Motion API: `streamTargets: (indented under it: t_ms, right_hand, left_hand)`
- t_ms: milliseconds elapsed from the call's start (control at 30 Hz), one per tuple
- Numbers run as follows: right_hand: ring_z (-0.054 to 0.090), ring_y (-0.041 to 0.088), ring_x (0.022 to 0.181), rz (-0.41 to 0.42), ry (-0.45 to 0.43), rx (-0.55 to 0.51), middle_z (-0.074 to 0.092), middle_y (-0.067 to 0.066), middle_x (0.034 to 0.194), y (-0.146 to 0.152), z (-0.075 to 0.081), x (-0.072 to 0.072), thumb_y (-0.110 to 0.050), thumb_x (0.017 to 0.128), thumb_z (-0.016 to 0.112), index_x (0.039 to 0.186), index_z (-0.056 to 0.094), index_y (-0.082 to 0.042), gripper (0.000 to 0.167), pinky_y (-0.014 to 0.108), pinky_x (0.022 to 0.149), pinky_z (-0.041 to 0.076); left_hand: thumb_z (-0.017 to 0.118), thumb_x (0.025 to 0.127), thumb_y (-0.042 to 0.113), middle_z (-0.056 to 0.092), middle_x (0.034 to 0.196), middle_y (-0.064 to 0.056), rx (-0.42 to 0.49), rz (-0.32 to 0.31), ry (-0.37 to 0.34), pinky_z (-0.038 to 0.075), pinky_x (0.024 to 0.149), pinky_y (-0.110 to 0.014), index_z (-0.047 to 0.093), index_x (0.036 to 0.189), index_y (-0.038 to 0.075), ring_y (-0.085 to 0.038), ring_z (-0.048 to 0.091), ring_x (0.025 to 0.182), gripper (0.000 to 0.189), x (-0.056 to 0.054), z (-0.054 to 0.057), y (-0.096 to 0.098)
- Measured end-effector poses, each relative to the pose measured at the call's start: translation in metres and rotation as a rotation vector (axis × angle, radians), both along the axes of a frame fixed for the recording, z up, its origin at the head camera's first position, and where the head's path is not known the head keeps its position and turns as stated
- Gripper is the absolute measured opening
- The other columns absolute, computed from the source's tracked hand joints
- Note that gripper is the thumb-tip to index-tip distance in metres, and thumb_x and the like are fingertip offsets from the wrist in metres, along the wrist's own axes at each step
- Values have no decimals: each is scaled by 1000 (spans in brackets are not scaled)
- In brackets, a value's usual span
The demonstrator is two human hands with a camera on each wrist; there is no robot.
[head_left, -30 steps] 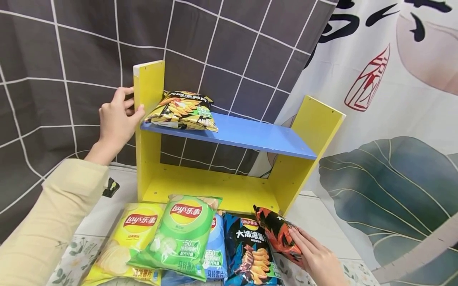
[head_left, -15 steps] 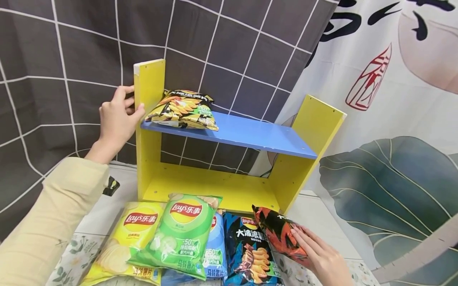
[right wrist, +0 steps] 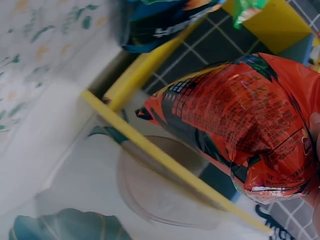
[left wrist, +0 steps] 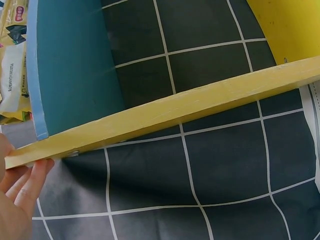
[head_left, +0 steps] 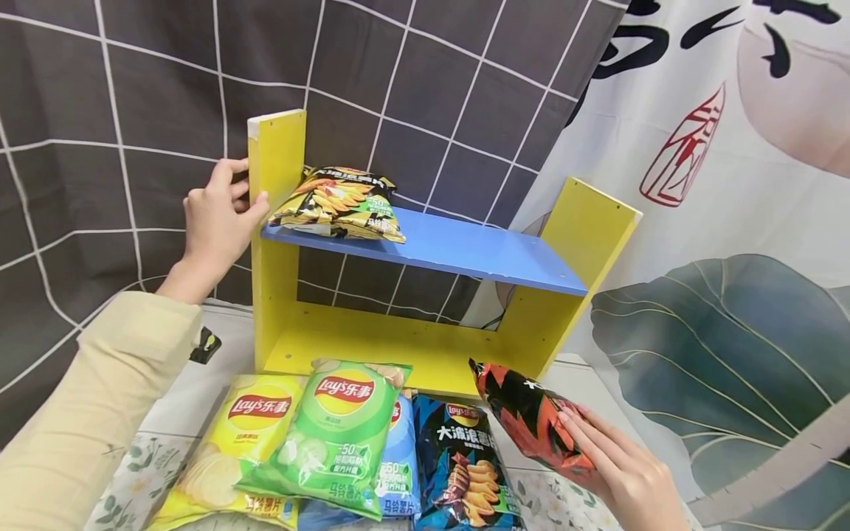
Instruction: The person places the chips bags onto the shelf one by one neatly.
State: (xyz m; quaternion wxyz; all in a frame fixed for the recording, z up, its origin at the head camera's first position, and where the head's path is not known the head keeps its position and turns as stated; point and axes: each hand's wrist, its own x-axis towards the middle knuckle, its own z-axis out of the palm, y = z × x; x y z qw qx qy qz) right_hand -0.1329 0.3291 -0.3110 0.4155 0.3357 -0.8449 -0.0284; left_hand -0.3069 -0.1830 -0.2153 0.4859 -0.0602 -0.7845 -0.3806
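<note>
My left hand (head_left: 222, 221) grips the left side panel of a yellow shelf unit (head_left: 279, 166), thumb on the front edge and fingers behind it. In the left wrist view, fingertips (left wrist: 35, 182) press under the panel's edge. My right hand (head_left: 620, 461) holds a red and black bag of chips (head_left: 531, 420) by its near end, tilted, in front of the unit's lower right corner. In the right wrist view the red bag (right wrist: 240, 120) fills the middle, its printed back showing. A black and yellow chip bag (head_left: 339, 206) lies at the left end of the blue shelf (head_left: 465, 247).
Before the unit lie a yellow chip bag (head_left: 232, 450), a green one (head_left: 339, 435) overlapping it, a light blue one (head_left: 401, 464) partly hidden, and a dark blue one (head_left: 461, 464). A floral cloth (head_left: 142, 472) lies beneath. A dark grid curtain (head_left: 166, 96) hangs behind.
My right hand has raised the red chip bag slightly and moved it right, away from the dark blue bag. My left hand stays on the side panel.
</note>
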Motion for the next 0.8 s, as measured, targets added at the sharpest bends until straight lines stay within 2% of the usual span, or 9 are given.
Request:
streamTargets:
  t_ms: [67,200,333,600,800]
  right_hand:
    - [35,-8,136,45,18,-20,68,2,124,-4,4,3,-55,96,36,122,68,-11,60,9,101,28]
    - [42,-4,134,126,69,-67,62,-3,131,-13,16,8,-50,97,40,116,70,-6,56,7,100,30]
    - [46,-1,132,209,113,-119,62,-1,131,-25,32,11,-45,95,48,113,70,-1,53,6,104,32]
    - [52,4,127,322,253,-173,70,10,117,-42,58,8,-33,97,54,107,71,3,41,11,105,36]
    - [56,4,124,340,285,-233,72,20,106,-48,75,2,-34,94,57,106,71,6,43,12,103,39]
  left_hand:
    - [61,88,14,66,115,-20,1,-2,-1,54,84,-50,55,127,2,-38,70,92,42,0,0,0]
    - [62,88,15,66,115,-20,6,-5,0,54,84,-51,55,128,2,-38,70,92,43,-1,0,-1]
    - [62,87,15,66,115,-21,13,-7,6,53,86,-51,55,128,2,-40,69,91,43,-2,0,-2]
    - [61,88,15,66,115,-21,7,-11,-5,53,88,-51,54,128,1,-39,70,91,42,0,0,-1]
    - [60,88,15,66,115,-22,8,-15,-6,53,89,-50,54,127,-1,-39,69,92,42,0,0,-1]
